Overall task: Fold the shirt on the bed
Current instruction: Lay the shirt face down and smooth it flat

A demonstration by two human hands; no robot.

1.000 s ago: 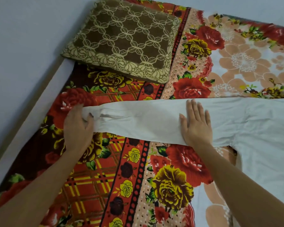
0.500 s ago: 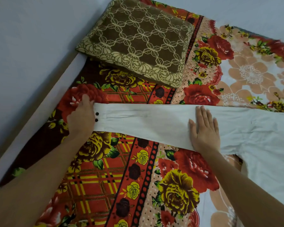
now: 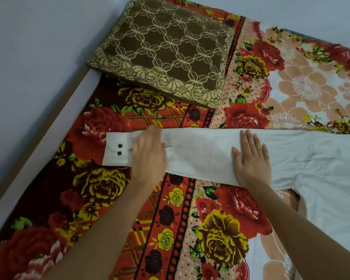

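Observation:
A white long-sleeved shirt (image 3: 315,158) lies flat on the bed, its body at the right edge of view. One sleeve (image 3: 200,154) stretches straight out to the left, ending in a cuff (image 3: 114,150) with two dark buttons. My left hand (image 3: 149,154) lies flat on the sleeve just right of the cuff, blurred by motion. My right hand (image 3: 251,158) presses flat on the sleeve nearer the shoulder, fingers straight and pointing away from me.
The bed wears a floral sheet (image 3: 170,229) in red, yellow and peach. A brown patterned pillow (image 3: 166,49) lies at the head, beyond the sleeve. The bed's left edge (image 3: 49,138) runs along a pale wall.
My left hand has slid right from the cuff's end onto the sleeve, uncovering the cuff and its buttons. The sleeve now lies straighter. My right hand has stayed pressed in place.

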